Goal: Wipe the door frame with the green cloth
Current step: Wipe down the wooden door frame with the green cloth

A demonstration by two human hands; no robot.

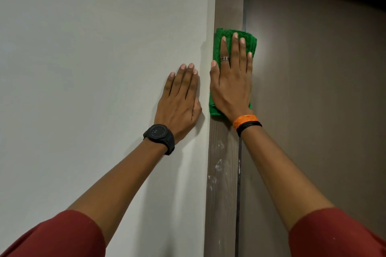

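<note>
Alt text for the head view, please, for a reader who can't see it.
The right hand presses a folded green cloth flat against a brown wooden door frame marked below with white smudges. The left hand, a black watch on its wrist, rests flat on the white wall.

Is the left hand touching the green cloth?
Apart. The head view shows the left hand flat on the wall, with a strip of wall between it and the green cloth.
</note>
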